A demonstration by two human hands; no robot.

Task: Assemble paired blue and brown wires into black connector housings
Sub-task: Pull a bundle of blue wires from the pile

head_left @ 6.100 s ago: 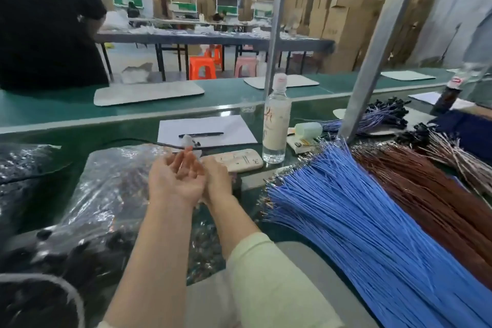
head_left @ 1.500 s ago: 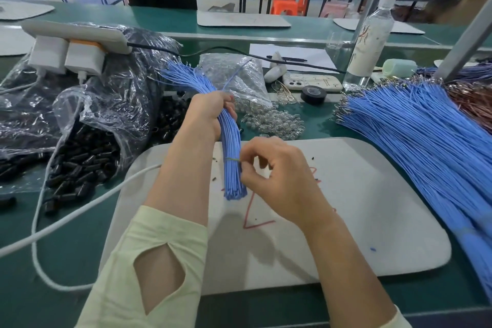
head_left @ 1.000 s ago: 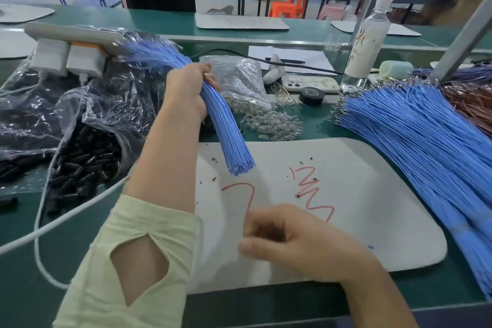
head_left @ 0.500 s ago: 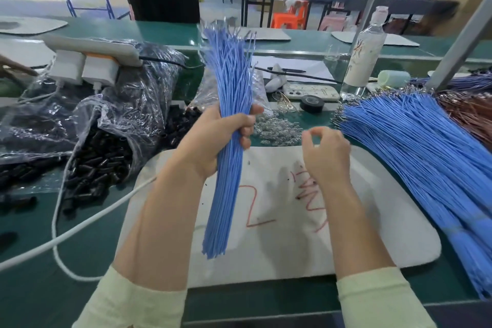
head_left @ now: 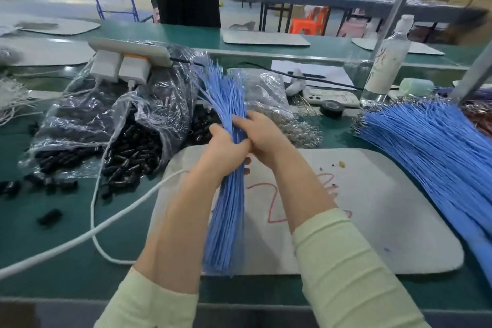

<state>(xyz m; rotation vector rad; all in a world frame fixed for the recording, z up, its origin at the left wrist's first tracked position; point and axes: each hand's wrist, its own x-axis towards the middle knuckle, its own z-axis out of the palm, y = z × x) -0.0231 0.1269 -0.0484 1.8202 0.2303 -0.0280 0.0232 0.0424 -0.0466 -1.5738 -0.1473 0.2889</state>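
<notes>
A thick bundle of blue wires stands nearly upright over the grey work mat, its lower ends near the mat's front edge. My left hand grips the bundle around its middle. My right hand holds the same bundle just beside and above the left, its fingers curled on the wires. Black connector housings spill from a clear plastic bag at the left. A large fan of loose blue wires lies at the right, with brown wires behind it at the far right edge.
A white cable loops across the green table at the left. A power strip with chargers sits on the bags. Metal terminals, a tape roll, a phone and a bottle stand behind the mat. A person stands beyond the bench.
My right hand has moved left from mid-air and taken hold of the bundle next to my left hand. The bundle has tilted slightly and dropped lower over the mat.
</notes>
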